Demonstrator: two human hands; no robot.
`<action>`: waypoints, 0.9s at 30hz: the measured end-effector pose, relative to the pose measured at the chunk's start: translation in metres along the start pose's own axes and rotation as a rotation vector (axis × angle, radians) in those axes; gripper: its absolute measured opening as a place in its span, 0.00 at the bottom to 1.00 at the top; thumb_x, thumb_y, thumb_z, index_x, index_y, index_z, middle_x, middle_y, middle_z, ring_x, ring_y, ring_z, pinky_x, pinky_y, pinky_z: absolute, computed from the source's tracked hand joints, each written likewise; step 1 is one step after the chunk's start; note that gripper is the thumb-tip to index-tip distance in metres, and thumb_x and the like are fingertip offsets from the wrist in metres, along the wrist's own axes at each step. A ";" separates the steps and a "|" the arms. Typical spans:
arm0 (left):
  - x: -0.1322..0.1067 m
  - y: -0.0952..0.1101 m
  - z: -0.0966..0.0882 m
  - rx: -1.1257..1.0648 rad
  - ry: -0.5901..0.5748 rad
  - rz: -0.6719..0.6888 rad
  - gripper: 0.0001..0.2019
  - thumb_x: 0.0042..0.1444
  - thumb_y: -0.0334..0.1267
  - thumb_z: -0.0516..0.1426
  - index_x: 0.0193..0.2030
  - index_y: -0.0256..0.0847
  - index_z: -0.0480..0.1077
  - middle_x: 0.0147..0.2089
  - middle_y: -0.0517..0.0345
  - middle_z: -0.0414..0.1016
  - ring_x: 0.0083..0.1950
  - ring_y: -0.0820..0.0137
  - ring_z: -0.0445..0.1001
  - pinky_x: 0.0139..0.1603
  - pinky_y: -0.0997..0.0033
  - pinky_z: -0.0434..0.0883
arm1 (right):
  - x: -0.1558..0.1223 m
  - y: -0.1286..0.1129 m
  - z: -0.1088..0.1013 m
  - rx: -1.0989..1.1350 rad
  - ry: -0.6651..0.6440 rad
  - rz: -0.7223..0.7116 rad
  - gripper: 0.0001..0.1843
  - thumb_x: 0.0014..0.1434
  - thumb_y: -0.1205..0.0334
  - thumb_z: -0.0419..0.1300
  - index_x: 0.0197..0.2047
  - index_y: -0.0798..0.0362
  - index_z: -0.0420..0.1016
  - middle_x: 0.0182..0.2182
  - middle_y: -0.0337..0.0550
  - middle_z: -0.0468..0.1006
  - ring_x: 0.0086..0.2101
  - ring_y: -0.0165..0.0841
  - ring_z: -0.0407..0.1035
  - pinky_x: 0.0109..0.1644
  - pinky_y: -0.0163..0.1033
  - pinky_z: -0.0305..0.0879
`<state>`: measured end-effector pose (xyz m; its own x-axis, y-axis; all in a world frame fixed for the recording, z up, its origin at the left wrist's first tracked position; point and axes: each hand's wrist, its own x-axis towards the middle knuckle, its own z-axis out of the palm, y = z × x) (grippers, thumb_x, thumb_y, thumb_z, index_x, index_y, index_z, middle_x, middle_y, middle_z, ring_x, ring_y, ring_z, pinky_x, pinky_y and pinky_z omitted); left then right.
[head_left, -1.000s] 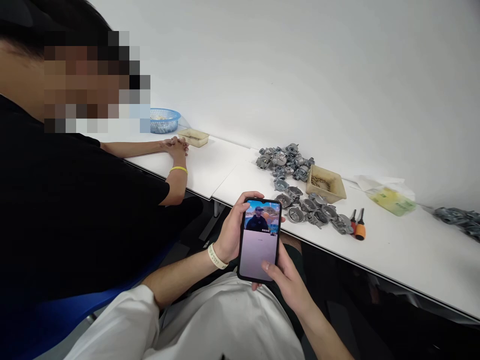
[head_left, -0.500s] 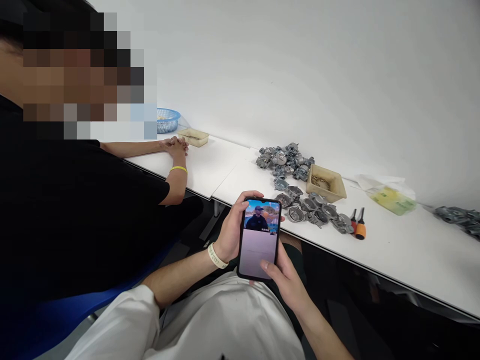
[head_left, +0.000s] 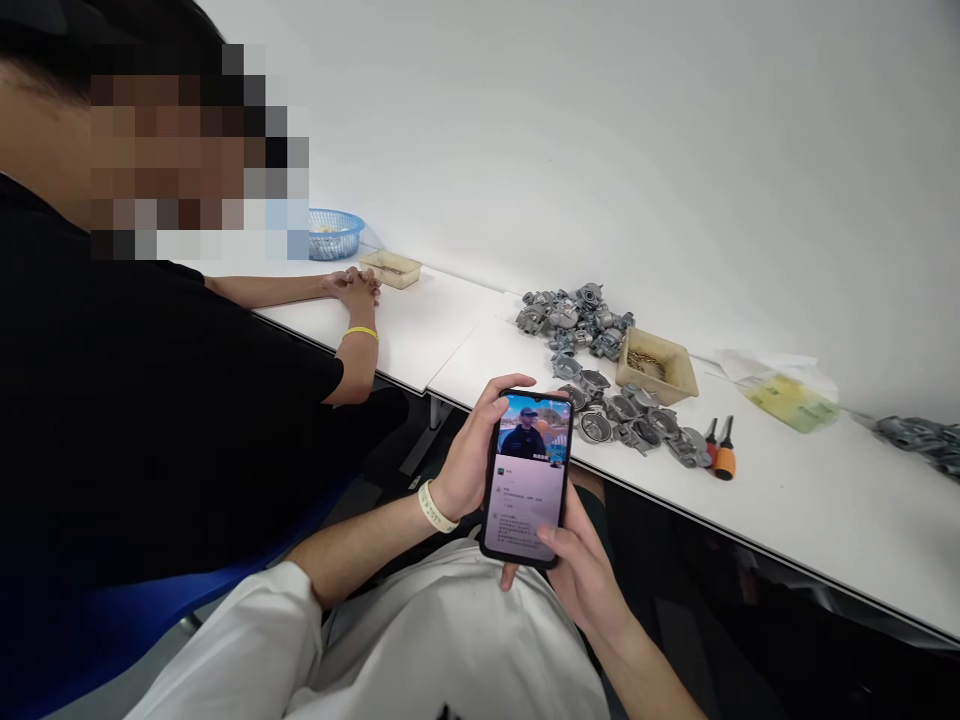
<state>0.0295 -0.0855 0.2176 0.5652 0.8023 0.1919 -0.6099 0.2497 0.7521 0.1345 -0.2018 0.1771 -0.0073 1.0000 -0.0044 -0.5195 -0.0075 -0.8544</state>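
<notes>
A black smartphone [head_left: 527, 480] with a lit screen is held upright over my lap, below the table's front edge. My left hand [head_left: 469, 455] wraps around its left side, fingers curled over the top corner. My right hand [head_left: 585, 570] supports the lower right corner, with the thumb resting on the bottom of the screen. The screen shows a picture at the top and lines of text underneath.
On the white table [head_left: 787, 510] lie a heap of grey metal castings [head_left: 600, 370], a tan tray of small parts [head_left: 656, 365], two screwdrivers [head_left: 718, 448] and a yellow-green bag [head_left: 791, 402]. A person in black [head_left: 150, 400] sits at my left with clasped hands [head_left: 352, 285], near a blue basket [head_left: 334, 233].
The phone and both hands have shifted slightly right and down. Text now fills the lower part of the screen, which was blank before.
</notes>
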 end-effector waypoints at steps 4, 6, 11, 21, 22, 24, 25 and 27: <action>0.002 -0.001 -0.004 0.035 -0.017 0.014 0.18 0.64 0.48 0.52 0.56 0.43 0.67 0.48 0.52 0.79 0.41 0.65 0.76 0.48 0.63 0.72 | -0.003 -0.008 0.003 0.011 -0.031 0.022 0.45 0.61 0.64 0.60 0.74 0.42 0.41 0.55 0.53 0.75 0.47 0.49 0.73 0.29 0.48 0.78; 0.002 -0.002 -0.004 0.034 -0.025 0.007 0.19 0.63 0.47 0.51 0.58 0.44 0.67 0.46 0.52 0.79 0.41 0.64 0.77 0.48 0.63 0.71 | -0.005 -0.010 0.005 0.024 -0.049 0.028 0.46 0.60 0.64 0.60 0.74 0.43 0.40 0.56 0.54 0.75 0.51 0.52 0.72 0.30 0.50 0.79; -0.003 -0.002 -0.001 0.023 -0.062 0.013 0.27 0.64 0.47 0.51 0.69 0.49 0.59 0.43 0.55 0.79 0.34 0.68 0.75 0.45 0.66 0.71 | -0.009 -0.012 0.005 0.040 -0.066 -0.002 0.44 0.59 0.65 0.63 0.72 0.44 0.46 0.58 0.55 0.74 0.52 0.53 0.72 0.33 0.53 0.80; -0.006 0.000 0.005 0.064 -0.053 0.014 0.24 0.64 0.45 0.51 0.67 0.47 0.63 0.30 0.59 0.74 0.29 0.69 0.72 0.35 0.71 0.70 | -0.013 -0.021 0.007 -0.016 -0.005 -0.044 0.38 0.60 0.63 0.63 0.69 0.42 0.52 0.57 0.53 0.74 0.54 0.55 0.71 0.32 0.52 0.80; -0.005 0.000 0.005 0.069 -0.038 0.023 0.23 0.64 0.45 0.51 0.65 0.47 0.65 0.29 0.59 0.73 0.30 0.69 0.71 0.35 0.71 0.69 | -0.013 -0.021 0.007 -0.025 -0.009 -0.041 0.35 0.60 0.63 0.63 0.67 0.43 0.55 0.57 0.53 0.74 0.55 0.55 0.71 0.32 0.52 0.80; -0.004 -0.001 0.004 0.084 -0.022 0.028 0.22 0.64 0.44 0.53 0.64 0.48 0.66 0.29 0.60 0.72 0.30 0.70 0.71 0.34 0.72 0.69 | -0.013 -0.021 0.007 -0.033 -0.014 -0.032 0.34 0.60 0.62 0.63 0.66 0.43 0.56 0.57 0.53 0.74 0.55 0.55 0.71 0.31 0.52 0.80; -0.004 -0.001 0.003 0.092 -0.017 0.026 0.22 0.64 0.44 0.53 0.64 0.48 0.66 0.29 0.60 0.72 0.30 0.70 0.71 0.34 0.72 0.68 | -0.013 -0.022 0.007 -0.031 -0.013 -0.027 0.34 0.60 0.62 0.63 0.67 0.43 0.55 0.57 0.53 0.74 0.55 0.56 0.71 0.31 0.52 0.80; -0.003 -0.002 0.002 0.108 -0.015 0.014 0.24 0.63 0.43 0.55 0.65 0.48 0.65 0.29 0.60 0.73 0.30 0.70 0.71 0.32 0.73 0.67 | -0.013 -0.022 0.006 -0.025 -0.008 -0.020 0.37 0.60 0.63 0.62 0.68 0.44 0.52 0.57 0.54 0.74 0.55 0.56 0.70 0.31 0.52 0.80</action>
<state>0.0300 -0.0900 0.2172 0.5654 0.7972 0.2116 -0.5547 0.1777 0.8129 0.1405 -0.2142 0.1992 -0.0035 0.9998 0.0171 -0.4980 0.0131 -0.8671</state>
